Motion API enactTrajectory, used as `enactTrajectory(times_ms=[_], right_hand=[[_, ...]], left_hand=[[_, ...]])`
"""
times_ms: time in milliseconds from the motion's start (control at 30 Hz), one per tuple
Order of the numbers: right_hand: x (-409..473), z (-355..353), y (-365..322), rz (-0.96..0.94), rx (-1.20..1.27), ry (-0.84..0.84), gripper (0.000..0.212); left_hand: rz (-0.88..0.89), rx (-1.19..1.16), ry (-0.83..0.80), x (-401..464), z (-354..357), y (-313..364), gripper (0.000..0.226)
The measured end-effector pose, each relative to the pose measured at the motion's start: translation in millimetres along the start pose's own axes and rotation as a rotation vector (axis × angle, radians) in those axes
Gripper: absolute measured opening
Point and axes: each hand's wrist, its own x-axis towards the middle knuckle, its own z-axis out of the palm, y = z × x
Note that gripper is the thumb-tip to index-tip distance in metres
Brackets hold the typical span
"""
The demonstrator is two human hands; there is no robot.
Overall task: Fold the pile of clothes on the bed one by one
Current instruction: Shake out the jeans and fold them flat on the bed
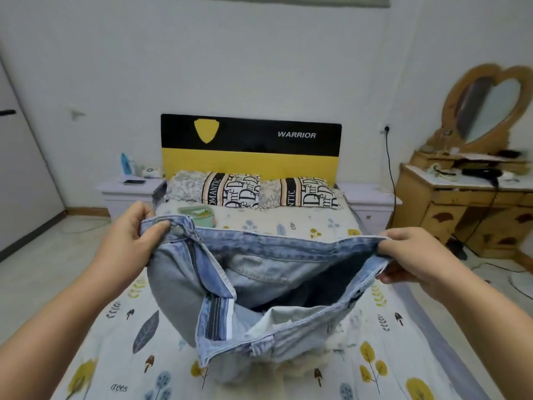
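I'm holding the jeans (259, 287) up over the bed (389, 342), waistband stretched between both hands. My left hand (129, 241) is pinching the waistband at the button end, thumb on top right beside the metal button (176, 230). My right hand (409, 256) is gripping the opposite side of the waistband, fingers curled round the denim edge. The fly is hanging open, the zipper is showing, and the rest of the garment is sagging down toward the mattress; I can't tell where the legs are ending because they're bunching under the waist.

Progress, as I'm judging it: this garment is at the shake-out stage, with 0 folds made on it yet. Something pale and fluffy (331, 345) is peeking out just under the jeans on the right, probably more of the pile, but it's mostly hidden, so I can't count what's left. A green item (199, 216) is lying near the 2 pillows (253, 193); it's looking flat and squared, possibly already folded, but it's too small to tell.

What's left on this piece, I'm reckoning: closing or aligning the fly, bringing 1 leg onto the other, laying it flat on the sheet, then folding lengthwise.
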Motion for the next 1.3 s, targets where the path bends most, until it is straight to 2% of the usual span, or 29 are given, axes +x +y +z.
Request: enactTrajectory(times_ms=[167, 300, 500, 667, 733, 833, 900, 1033, 1167, 1233, 1300], right_hand=[[-19.8, 9.1, -12.8, -0.048, 0.084, 0.067, 0.019], [-32.4, 29.4, -36.0, -0.163, 0.161, 0.096, 0.024], [-49.6, 53.2, -72.6, -0.279, 0.177, 0.112, 0.024], [-59.6, 66.3, -83.2, -0.318, 0.153, 0.054, 0.026], [-62.8, 69.0, -85.1, -0.332, 0.139, 0.042, 0.026], [-64.6, 66.7, -84.2, -0.353, 0.119, 0.052, 0.027], [-62.0, 56.8, -77.1, -0.364, 0.068, 0.114, 0.027], [-53.7, 38.2, -47.0, -0.371, -0.229, 0.247, 0.025], [-53.2, 52.5, -4.5, -0.428, -0.686, 0.334, 0.022], [-52.7, 61.9, 15.9, -0.454, -0.855, 0.327, 0.018], [-51.8, 68.4, 34.4, -0.383, -0.963, 0.247, 0.014]], left_hand=[[-0.068, -0.014, -0.268, -17.5, 6.5, 13.1, 0.027], [-0.058, 0.195, -0.481, -37.5, 15.7, 16.5, 0.036], [-0.103, 0.346, -0.588, -61.7, 36.2, 6.9, 0.047], [-0.008, 0.419, -0.582, -69.0, 56.2, 7.4, 0.056], [0.008, 0.337, -0.606, -67.1, 64.2, 11.3, 0.047], [-0.037, 0.121, -0.714, -67.6, 67.4, 21.4, 0.019], [-0.02, 0.157, -0.636, -63.5, 60.6, 25.1, 0.013], [-0.079, 0.091, -0.321, -39.4, 34.2, 43.0, 0.006], [-0.081, -0.01, -0.245, -15.7, 19.4, 71.9, 0.024], [-0.105, -0.067, -0.202, -7.7, 15.8, 79.1, 0.02], [-0.127, -0.111, -0.15, -1.1, 11.4, 79.5, 0.01]])
